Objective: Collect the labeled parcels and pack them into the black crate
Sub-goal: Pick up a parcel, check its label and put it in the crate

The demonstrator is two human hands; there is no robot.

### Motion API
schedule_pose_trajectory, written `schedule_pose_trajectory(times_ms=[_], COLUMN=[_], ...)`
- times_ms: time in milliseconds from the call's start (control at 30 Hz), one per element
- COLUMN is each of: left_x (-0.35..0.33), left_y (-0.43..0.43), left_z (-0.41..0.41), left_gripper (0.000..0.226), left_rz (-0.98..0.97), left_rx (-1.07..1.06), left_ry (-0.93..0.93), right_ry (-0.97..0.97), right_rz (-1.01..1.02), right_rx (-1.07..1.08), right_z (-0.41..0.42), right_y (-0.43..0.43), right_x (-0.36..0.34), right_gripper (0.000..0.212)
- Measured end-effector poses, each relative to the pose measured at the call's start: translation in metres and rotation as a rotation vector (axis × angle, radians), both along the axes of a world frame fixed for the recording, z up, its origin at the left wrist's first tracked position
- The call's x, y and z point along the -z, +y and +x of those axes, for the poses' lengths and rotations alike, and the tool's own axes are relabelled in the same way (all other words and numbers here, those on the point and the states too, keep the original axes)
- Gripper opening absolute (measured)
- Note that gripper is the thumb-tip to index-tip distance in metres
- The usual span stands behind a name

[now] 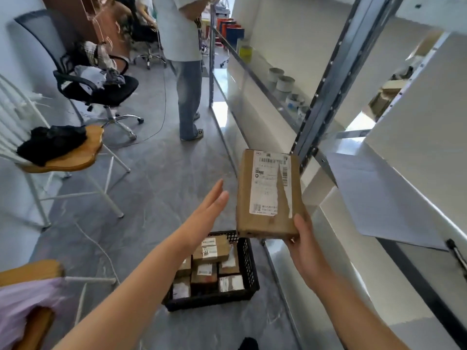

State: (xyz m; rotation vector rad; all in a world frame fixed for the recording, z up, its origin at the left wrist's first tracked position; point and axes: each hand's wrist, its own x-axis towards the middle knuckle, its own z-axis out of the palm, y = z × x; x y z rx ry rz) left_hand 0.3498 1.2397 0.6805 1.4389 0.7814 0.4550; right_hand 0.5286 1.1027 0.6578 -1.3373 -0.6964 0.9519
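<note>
A brown cardboard parcel (267,195) is up in the air, gripped at its near end by the right hand (305,246), with its white shipping label (torn along a diagonal strip) facing up. Below it on the floor sits the black crate (247,263), lattice-walled and holding at least 6 smaller labeled parcels (211,250), 1 lying on top.

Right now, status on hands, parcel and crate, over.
Right hand grips labeled parcel above black crate. Left hand flat, empty. Crate holds packed parcels; nothing blocking.

Open floor left of crate (249,271); shelving (318,117) close on right.
</note>
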Motion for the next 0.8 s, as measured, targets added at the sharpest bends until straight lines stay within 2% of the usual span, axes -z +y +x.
schedule_pose_trajectory(times_ms=[67, 133, 200, 267, 433, 533, 633, 733, 800], left_x=[0.049, 0.105, 0.172, 0.248, 0.455, 0.559, 0.61, 0.625, 0.626], left_y=[0.02, 0.037, 0.043, 0.049, 0.07, 0.084, 0.08, 0.071, 0.07], left_z=[0.02, 0.045, 0.071, 0.095, 0.119, 0.12, 0.125, 0.136, 0.145], left_gripper=[0.063, 0.067, 0.067, 0.058, 0.088, 0.094, 0.095, 0.086, 0.079], left_rz=[-0.069, -0.125, -0.247, -0.281, -0.288, -0.245, -0.27, -0.104, -0.017], left_rx=[-0.006, -0.015, -0.015, 0.031, 0.105, 0.182, 0.191, 0.005, -0.048], left_ry=[0.034, 0.026, -0.032, -0.1, -0.066, -0.048, 0.0, 0.069, 0.176], right_ry=[0.061, 0.052, 0.069, 0.049, 0.062, -0.003, -0.107, -0.279, -0.319], right_rz=[-0.056, -0.117, -0.151, -0.148, -0.201, -0.194, -0.193, -0.255, -0.318], right_rx=[0.03, 0.029, 0.011, 0.037, 0.05, 0.062, 0.083, 0.177, 0.244], right_z=[0.024, 0.041, 0.051, 0.057, 0.086, 0.101, 0.1, 0.09, 0.082], right_y=[0.019, 0.038, 0.055, 0.07, 0.095, 0.107, 0.107, 0.109, 0.112], right_x=[0.047, 0.104, 0.17, 0.246, 0.442, 0.528, 0.573, 0.589, 0.594], right_gripper=[0.041, 0.054, 0.057, 0.056, 0.06, 0.057, 0.047, 0.051, 0.044])
